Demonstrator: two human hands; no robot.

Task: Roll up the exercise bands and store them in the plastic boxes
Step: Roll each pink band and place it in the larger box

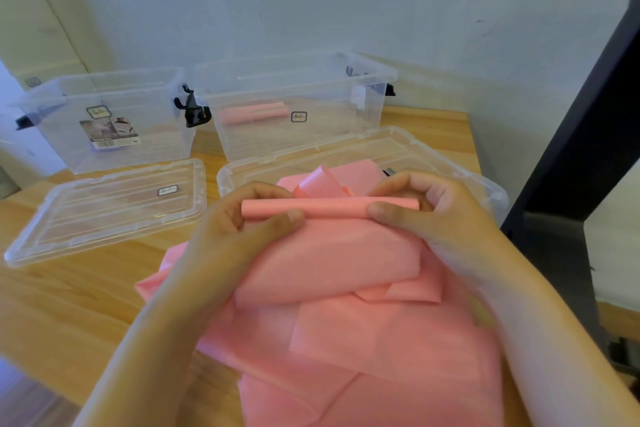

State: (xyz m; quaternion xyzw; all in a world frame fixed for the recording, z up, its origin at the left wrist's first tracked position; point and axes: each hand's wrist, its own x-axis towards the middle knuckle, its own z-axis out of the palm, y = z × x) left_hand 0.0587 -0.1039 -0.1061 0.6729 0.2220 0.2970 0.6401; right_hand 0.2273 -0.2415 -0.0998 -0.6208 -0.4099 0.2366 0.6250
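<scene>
With left hand (239,229) and right hand (440,215) curled, pinching the started roll (329,208) of pink band (346,329) at each end, in front of the plastic box (332,139). Judging as mid-roll; next calling for tight, even turns before storing inside that box.

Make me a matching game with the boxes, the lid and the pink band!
Things:
1. half-rolled band
2. left box
3. right box
4. left lid

States:
A. lies flat on the table
B. has rolled bands inside
C. pinched by the left hand and right hand
D. has a big paper label

Pairs: 1-C, 2-D, 3-B, 4-A
</scene>
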